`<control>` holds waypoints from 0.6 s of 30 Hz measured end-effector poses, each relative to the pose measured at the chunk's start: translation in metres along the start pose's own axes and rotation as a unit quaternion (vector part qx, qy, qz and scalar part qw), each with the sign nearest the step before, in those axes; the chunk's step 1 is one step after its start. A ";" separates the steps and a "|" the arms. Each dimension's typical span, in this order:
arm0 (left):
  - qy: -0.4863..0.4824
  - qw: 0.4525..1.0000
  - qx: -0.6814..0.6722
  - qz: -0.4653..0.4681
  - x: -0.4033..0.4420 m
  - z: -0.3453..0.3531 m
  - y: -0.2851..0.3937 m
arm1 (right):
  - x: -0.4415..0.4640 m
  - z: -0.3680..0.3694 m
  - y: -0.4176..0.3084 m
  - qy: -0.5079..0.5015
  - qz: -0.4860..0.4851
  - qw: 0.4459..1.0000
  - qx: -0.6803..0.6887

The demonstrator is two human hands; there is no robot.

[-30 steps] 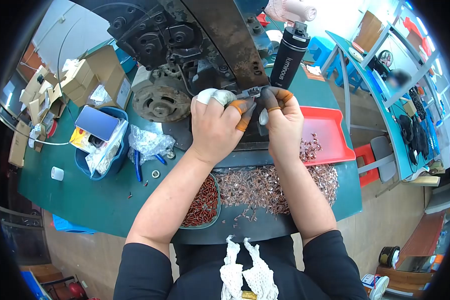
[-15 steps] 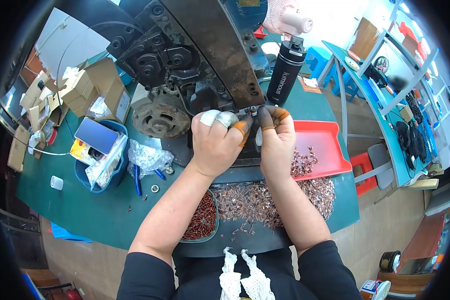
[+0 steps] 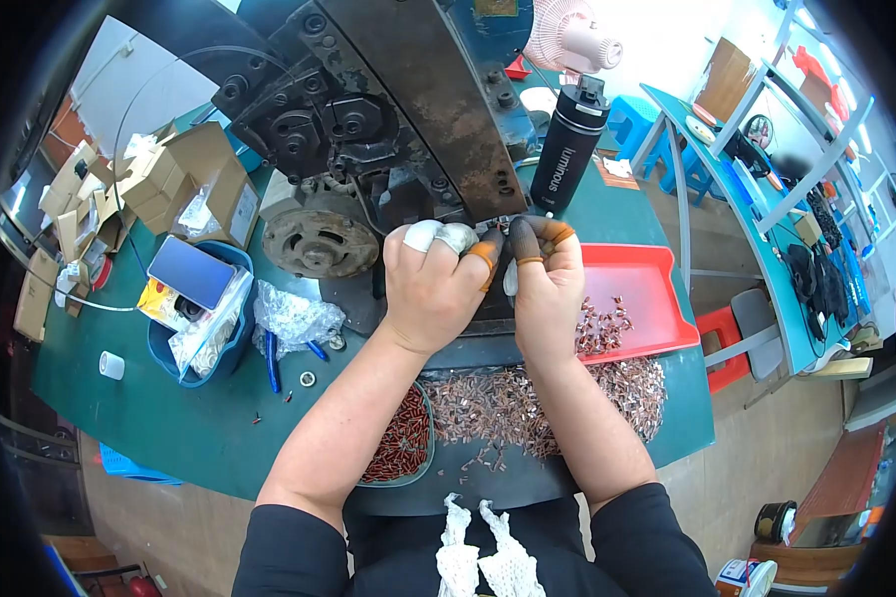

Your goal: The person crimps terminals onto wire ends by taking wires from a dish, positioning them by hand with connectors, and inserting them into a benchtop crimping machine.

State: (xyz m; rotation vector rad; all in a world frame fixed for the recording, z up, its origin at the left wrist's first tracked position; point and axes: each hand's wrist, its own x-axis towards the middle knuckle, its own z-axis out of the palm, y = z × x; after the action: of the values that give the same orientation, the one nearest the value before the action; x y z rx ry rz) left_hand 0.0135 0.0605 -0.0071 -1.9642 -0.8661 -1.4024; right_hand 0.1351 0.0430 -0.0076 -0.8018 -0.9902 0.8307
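The one word we can read plainly is "luminous", running in pale letters up the side of the black bottle behind the red tray; smaller marks near its base are too tiny for us. There is a label on the open cardboard box and a yellow packet in the blue basket, but we cannot make out their print. Our left hand and right hand meet at the lower end of the dark machine, their fingers curled inward and the tips close together. White and orange coverings wrap fingers of the left, orange bands those of the right. The tips hide much of the little metal fitting there, so we cannot tell whether either hand pinches a piece. Below our hands, a broad heap of small copper-coloured pieces spreads over the table, partly covered by our right forearm, and a smaller pile lies in the tray. The reddish-brown pieces fill a bin that our left forearm partly covers. The phone-like slab atop the basket shows a blank face, and clear plastic partly covers the blue-handled tool.
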 end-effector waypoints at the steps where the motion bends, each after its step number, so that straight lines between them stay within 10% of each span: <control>1: -0.008 1.000 -0.002 -0.001 0.000 -0.001 0.000 | 0.000 0.000 -0.001 0.000 0.000 1.000 0.000; 18: 0.000 1.000 0.001 0.010 0.003 0.000 -0.001 | 0.002 -0.003 -0.012 -0.039 0.045 0.997 -0.054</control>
State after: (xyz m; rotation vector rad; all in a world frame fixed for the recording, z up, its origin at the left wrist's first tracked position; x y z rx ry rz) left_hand 0.0139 0.0617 -0.0046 -1.9656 -0.8456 -1.3910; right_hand 0.1410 0.0389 0.0023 -0.9182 -1.0808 0.8976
